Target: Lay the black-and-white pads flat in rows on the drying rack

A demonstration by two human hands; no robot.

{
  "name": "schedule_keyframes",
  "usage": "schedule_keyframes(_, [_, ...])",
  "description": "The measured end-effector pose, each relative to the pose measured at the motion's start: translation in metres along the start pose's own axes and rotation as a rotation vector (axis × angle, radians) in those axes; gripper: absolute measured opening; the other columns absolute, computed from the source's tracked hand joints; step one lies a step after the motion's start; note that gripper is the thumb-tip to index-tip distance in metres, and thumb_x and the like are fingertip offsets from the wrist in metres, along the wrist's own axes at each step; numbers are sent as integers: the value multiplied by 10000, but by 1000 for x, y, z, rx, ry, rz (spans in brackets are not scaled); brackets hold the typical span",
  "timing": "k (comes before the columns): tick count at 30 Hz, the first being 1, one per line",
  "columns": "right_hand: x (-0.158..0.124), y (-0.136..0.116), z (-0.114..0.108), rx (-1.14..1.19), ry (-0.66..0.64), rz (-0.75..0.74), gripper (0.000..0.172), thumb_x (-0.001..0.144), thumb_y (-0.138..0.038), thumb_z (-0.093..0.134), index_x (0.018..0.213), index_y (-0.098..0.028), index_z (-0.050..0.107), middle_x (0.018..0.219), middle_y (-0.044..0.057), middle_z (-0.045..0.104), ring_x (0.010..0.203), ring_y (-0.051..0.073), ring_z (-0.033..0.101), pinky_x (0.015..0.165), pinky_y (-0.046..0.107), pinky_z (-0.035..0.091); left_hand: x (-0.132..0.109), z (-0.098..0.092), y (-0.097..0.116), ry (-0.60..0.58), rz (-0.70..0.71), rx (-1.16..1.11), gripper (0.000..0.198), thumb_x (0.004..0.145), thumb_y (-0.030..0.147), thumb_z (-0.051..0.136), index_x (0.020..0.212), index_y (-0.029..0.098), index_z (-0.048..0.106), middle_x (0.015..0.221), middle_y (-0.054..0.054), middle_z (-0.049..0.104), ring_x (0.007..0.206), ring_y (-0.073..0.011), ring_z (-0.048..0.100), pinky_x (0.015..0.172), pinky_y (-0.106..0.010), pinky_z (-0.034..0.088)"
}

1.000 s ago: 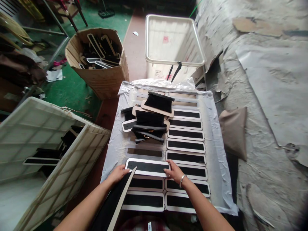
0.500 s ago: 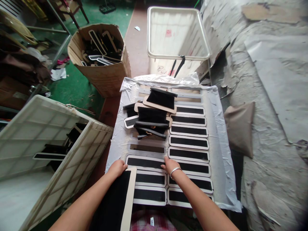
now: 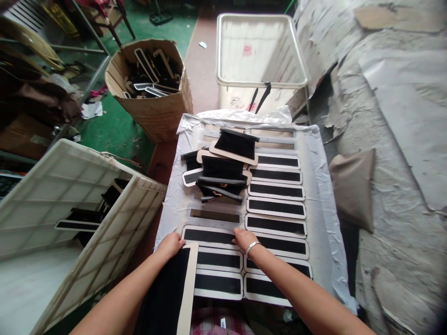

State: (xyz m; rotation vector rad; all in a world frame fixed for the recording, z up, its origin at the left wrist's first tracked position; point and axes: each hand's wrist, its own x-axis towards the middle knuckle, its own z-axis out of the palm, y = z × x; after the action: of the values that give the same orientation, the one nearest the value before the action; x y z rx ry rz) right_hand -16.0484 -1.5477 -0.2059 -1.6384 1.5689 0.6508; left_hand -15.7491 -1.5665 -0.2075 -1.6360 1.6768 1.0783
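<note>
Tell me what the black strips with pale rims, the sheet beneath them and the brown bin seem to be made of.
Strips: probably a stiff pale board or wood base faced with matte black, velvety fabric; no shine, cream rim. Sheet: thin plastic film, glossy and wrinkled. Bin: corrugated cardboard, dull brown, with a bent rim.

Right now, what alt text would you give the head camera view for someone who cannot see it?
A person's left hand and right hand rest on the two ends of a black, cream-edged panel laid among two columns of like panels on a plastic-covered table. A pile of black pieces lies behind; a cardboard box of more stands beyond.
</note>
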Motion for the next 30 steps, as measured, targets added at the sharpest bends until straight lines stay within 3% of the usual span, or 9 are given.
schedule_keyframes(3, [3, 0, -2, 3, 9, 23, 255, 831, -275, 605, 1035, -150, 519, 988, 168, 672, 987, 274, 643, 812, 370, 469, 1, -1, 2, -5, -15, 36, 296, 847, 326, 451, 833, 136, 678, 905, -132, 667, 896, -230, 618, 723, -278, 405])
schedule_keyframes(9, [-2, 3, -1, 32, 71, 123, 486, 790, -359, 657, 1158, -148, 422, 985, 173, 667, 960, 277, 648, 773, 351, 465, -4, -6, 19, -10, -60, 135, 293, 828, 241, 440, 969, 110, 661, 1012, -202, 638, 969, -318, 607, 780, -388, 449])
schedule_keyframes(14, [-8, 9, 10, 58, 71, 124, 355, 854, -408, 554, 1093, -159, 475, 947, 138, 677, 891, 233, 658, 706, 282, 445, -9, -1, 34, -35, 72, 180, 267, 803, 179, 440, 951, 114, 653, 1016, -179, 639, 994, -324, 595, 805, -401, 455])
schedule_keyframes(19, [-14, 7, 19, 19, 45, -8, 198, 848, -263, 545, 1021, -166, 536, 1012, 117, 659, 957, 216, 631, 755, 267, 431, -8, 11, 34, -14, 108, 169, 263, 834, 276, 446, 971, 132, 618, 991, -150, 642, 985, -306, 597, 800, -386, 458])
schedule_keyframes(24, [-17, 4, 25, -62, 7, -88, 238, 872, -124, 410, 1070, -178, 529, 1089, 127, 615, 943, 220, 631, 754, 316, 452, -9, 13, 35, -4, 65, 155, 297, 853, 296, 422, 1030, 126, 591, 1001, -161, 639, 985, -329, 593, 795, -422, 452])
schedule_keyframes(30, [-19, 3, 20, -104, -25, -170, 231, 850, -152, 446, 1057, -170, 549, 1062, 124, 620, 904, 239, 643, 733, 339, 473, -5, 8, 36, -17, 38, 111, 273, 813, 300, 456, 975, 145, 610, 1040, -149, 631, 1008, -313, 586, 807, -395, 446])
